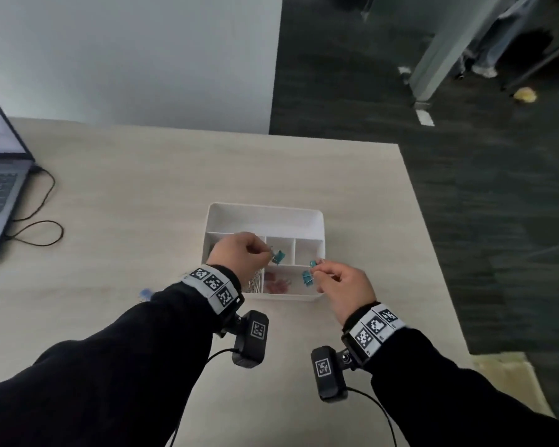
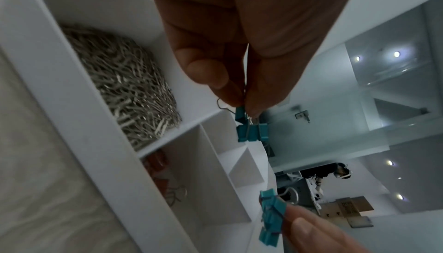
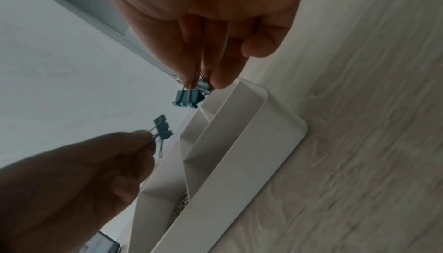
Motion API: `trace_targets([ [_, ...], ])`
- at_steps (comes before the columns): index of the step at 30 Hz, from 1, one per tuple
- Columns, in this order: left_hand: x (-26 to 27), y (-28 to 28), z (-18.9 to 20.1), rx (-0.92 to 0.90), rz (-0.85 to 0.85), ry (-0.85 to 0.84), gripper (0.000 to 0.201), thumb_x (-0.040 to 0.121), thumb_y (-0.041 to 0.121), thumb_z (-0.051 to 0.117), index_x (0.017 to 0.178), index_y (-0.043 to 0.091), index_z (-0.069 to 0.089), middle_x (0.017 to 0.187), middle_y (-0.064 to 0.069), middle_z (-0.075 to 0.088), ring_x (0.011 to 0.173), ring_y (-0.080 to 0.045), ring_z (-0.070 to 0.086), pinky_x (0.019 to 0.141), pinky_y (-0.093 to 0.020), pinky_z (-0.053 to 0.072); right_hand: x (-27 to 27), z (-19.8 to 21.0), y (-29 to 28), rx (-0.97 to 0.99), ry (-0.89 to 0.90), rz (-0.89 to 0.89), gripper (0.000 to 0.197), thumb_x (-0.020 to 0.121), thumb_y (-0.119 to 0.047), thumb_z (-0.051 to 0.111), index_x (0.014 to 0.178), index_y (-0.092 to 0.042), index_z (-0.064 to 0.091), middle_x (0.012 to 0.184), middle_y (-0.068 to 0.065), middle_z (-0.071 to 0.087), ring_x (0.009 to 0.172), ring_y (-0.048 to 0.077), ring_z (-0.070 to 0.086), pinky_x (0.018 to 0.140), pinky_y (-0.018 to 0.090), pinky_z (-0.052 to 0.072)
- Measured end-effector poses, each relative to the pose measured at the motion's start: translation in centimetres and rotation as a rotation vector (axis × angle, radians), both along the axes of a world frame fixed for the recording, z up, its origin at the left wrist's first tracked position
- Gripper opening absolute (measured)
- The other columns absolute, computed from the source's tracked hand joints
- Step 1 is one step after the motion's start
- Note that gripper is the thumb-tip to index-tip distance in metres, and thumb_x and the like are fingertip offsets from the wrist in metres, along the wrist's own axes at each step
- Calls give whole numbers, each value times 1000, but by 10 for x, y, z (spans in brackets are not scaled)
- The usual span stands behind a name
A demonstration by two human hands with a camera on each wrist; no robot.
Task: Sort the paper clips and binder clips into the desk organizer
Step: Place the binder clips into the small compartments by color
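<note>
Both hands hang over the white desk organizer (image 1: 307, 217), which sits mid-surface (image 1: 175, 175). Left hand (image 1: 239, 256) pinches the wire handles of a teal binder-clip bunch (image 1: 279, 255) over the small middle compartments; right hand (image 1: 342, 285) pinches a second teal bunch (image 1: 308, 278), at about 3 o'clock from the red binder clips (image 1: 276, 285) lying in the near compartment. The paper clips (image 2: 124, 90) fill the compartment at 9 o'clock from the red ones.

Risks, judged from this:
- Grip is on thin wire loops only, w/ the clips dangling, so a slip could drop teal ones into the red compartment, i.e. a mis-sort.
- Bunches look hooked together; letting go may release several at once or snag on fingers (image 3: 223, 79).
- A hard drop could bounce clips over the low divider walls or out onto the surface.
</note>
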State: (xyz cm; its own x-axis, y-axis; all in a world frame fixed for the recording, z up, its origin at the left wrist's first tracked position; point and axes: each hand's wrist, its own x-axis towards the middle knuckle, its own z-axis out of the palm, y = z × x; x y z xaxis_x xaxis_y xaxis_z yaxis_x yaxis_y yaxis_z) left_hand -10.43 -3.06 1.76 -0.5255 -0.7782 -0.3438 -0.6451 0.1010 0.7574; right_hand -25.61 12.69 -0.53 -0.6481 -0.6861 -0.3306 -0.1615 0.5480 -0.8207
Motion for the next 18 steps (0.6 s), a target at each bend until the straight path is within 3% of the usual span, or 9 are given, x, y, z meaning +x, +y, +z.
trace_targets([
  [4, -30, 2, -4, -21, -36, -76, 8, 79, 21, 66, 71, 21, 67, 70, 9, 67, 60, -11, 60, 58, -23, 52, -7, 2, 0, -17, -7, 20, 11, 87, -23, 67, 88, -28, 76, 113, -14, 69, 71, 8, 66, 70, 19, 52],
  [6, -32, 0, -7, -26, -47, -115, 8, 79, 19, 64, 74, 22, 69, 73, 10, 68, 65, -12, 63, 61, -24, 53, -7, 2, -3, -30, -5, 41, 11, 87, -23, 67, 88, -29, 76, 113, -12, 70, 76, 6, 67, 76, 22, 54],
  [8, -30, -1, -10, -13, -53, -116, 10, 79, 18, 63, 81, 24, 71, 76, 12, 68, 68, -13, 63, 68, -28, 57, -7, 1, -7, -39, 0, 65, 11, 86, -25, 67, 83, -32, 75, 111, -12, 71, 82, 5, 67, 85, 30, 55],
  [10, -20, -2, -11, -22, -41, -95, 10, 81, 22, 65, 86, 28, 71, 79, 15, 67, 70, -9, 63, 71, -28, 56, -4, 0, -14, -47, 3, 95, 10, 86, -28, 67, 85, -34, 75, 108, -15, 70, 79, 7, 67, 85, 36, 56],
  [14, 18, -3, -11, -45, 4, -41, 4, 84, 28, 68, 86, 31, 70, 79, 17, 69, 75, -1, 64, 67, -19, 50, 7, 8, -39, -9, 79, 204, 12, 89, -29, 63, 94, -29, 75, 94, -18, 69, 75, 16, 67, 77, 33, 57],
  [18, 67, -14, -16, -45, 112, -64, 10, 82, 22, 70, 77, 31, 69, 76, 17, 68, 68, -3, 63, 60, -17, 44, 16, 7, -67, 62, 172, 219, 14, 90, -28, 61, 96, -26, 74, 104, -12, 72, 86, 11, 68, 81, 25, 53],
])
